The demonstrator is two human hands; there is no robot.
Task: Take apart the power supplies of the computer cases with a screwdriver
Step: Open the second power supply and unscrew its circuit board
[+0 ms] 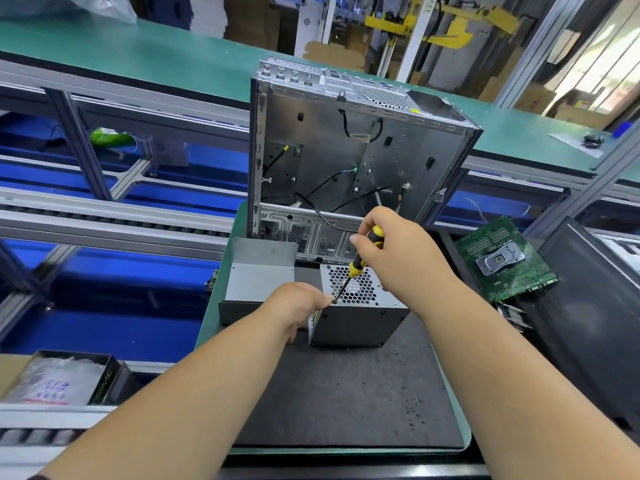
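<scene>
Right now the power supply (356,311) sits on the dark mat (346,393) in front of me, its perforated fan grille facing up. My left hand (294,306) holds the unit at its left side, fingers (323,301) curled against the top corner, thumb hidden from me. My right hand (391,251) grips the yellow-and-black handle of the screwdriver (356,265), fingers wrapped round it from above; the shaft slants down and to the left, and its tip meets the near left corner of the grille, just beside my left fingertips.

Just left of the power supply lies a grey metal cover (258,278), an open-sided shell resting on the green surface (214,327) at the mat's edge. Behind both stands the computer case (346,157), upright and open toward me, with black cables hanging loose inside its bare metal frame.

To the right, well apart from the unit, a green circuit board (505,261) lies tilted against a black panel (588,306). At the near left, a box (69,375) holds a clear plastic bag with printed lettering. Beyond the case runs a long green bench (138,53), and aluminium rails with blue beneath them cross the left side.
</scene>
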